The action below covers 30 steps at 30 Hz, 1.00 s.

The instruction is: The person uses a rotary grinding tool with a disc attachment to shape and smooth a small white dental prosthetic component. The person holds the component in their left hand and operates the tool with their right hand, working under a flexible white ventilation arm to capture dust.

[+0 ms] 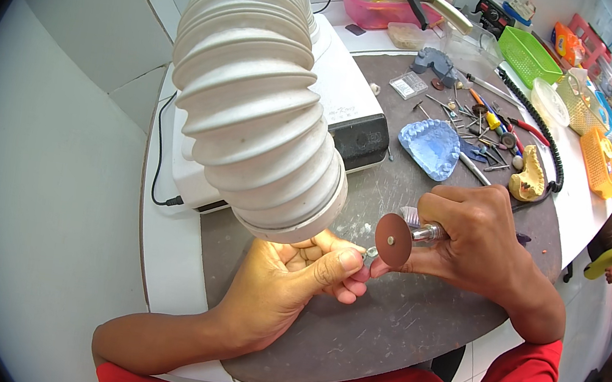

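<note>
My left hand (283,284) pinches a small shiny greyish piece (371,253) between thumb and fingers; its exact kind is too small to make out. My right hand (479,239) is wrapped round a metal rotary handpiece (428,232) with a flat brown cutting disc (392,241) on its end. The disc stands just right of the small piece, and whether they touch I cannot tell. A fingertip of the right hand reaches close to the left fingertips. Over the left hand hangs the mouth of a ribbed white suction hose (262,109), which hides part of the fingers.
On the dark bench mat (349,334) lie a blue dental cast (431,147), a yellowish cast (529,175) and several loose burs (475,124). A white machine (350,82) stands behind the hose. A coiled black cord (540,120) and a green basket (529,56) are at the right.
</note>
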### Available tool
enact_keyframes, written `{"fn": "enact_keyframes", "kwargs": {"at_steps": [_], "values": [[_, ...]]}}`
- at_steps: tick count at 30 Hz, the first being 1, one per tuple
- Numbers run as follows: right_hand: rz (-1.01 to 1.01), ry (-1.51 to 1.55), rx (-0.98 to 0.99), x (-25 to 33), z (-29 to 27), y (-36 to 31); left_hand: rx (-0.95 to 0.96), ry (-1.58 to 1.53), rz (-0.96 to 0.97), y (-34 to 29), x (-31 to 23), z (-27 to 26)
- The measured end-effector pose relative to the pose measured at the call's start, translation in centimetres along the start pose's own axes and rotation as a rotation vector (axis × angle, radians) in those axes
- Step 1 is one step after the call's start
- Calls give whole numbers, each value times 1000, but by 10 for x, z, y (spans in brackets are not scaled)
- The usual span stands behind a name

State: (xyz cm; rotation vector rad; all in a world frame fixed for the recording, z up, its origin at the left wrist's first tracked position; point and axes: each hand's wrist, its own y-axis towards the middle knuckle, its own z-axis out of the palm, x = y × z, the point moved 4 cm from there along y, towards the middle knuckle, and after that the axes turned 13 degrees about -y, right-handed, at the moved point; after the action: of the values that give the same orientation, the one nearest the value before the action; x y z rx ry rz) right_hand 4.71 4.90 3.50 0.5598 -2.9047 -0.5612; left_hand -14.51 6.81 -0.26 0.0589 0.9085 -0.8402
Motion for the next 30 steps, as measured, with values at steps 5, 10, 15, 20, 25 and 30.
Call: {"fn": "enact_keyframes", "kwargs": {"at_steps": [5,10,15,20,25,30], "values": [[-5,0,-3,0,0,0,0,2,-5,0,0,-1],[-3,6,-9,0,0,0,-3,6,2,0,-1,1],[-10,-4,-3,0,-1,2,-5,9,2,1,0,-1],[-11,11,-9,0,1,1,2,8,2,1,-1,1],[-5,5,7,-1,0,1,-7,9,2,1,-2,2],[-4,20,11,0,0,2,-9,8,8,1,-1,1]]}}
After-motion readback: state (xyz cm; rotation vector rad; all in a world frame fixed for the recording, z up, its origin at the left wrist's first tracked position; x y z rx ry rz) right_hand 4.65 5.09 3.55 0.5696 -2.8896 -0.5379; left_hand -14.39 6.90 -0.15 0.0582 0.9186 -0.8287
